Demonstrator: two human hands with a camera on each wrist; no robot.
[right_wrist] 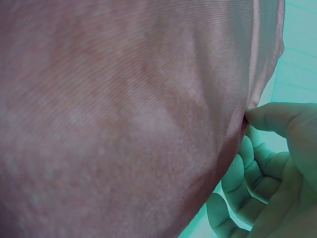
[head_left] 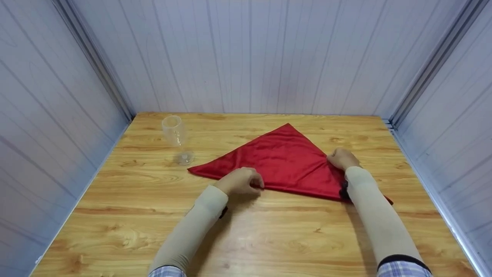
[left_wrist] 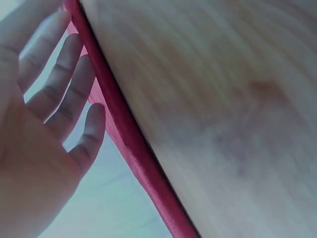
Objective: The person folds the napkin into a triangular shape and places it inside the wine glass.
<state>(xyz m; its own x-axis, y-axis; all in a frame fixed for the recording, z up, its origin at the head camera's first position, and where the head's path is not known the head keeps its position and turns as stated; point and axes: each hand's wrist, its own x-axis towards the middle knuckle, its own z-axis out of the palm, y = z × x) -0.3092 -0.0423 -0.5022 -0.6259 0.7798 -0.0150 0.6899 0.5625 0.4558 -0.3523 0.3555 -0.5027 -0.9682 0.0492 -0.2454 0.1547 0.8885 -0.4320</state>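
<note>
A red satin-like cloth (head_left: 284, 157), folded into a triangle, lies with its long folded edge toward me. My right hand (head_left: 343, 158) is at its right slanted side. In the right wrist view, thumb and forefinger pinch the cloth's edge (right_wrist: 233, 134), while the other fingers curl loosely beneath. My left hand (head_left: 240, 181) hovers along the near fold, left of its middle, casting a shadow on the wood. Loosely bent fingers (left_wrist: 74, 94) of that hand overlap the red fold (left_wrist: 119, 109) in the left wrist view, not gripping it.
A clear stemmed glass (head_left: 175, 134) stands upright at the back left, close to the cloth's left corner. Everything rests on a wood-grain table (head_left: 269, 238). Pale panelled walls (head_left: 250, 57) enclose the back and both sides.
</note>
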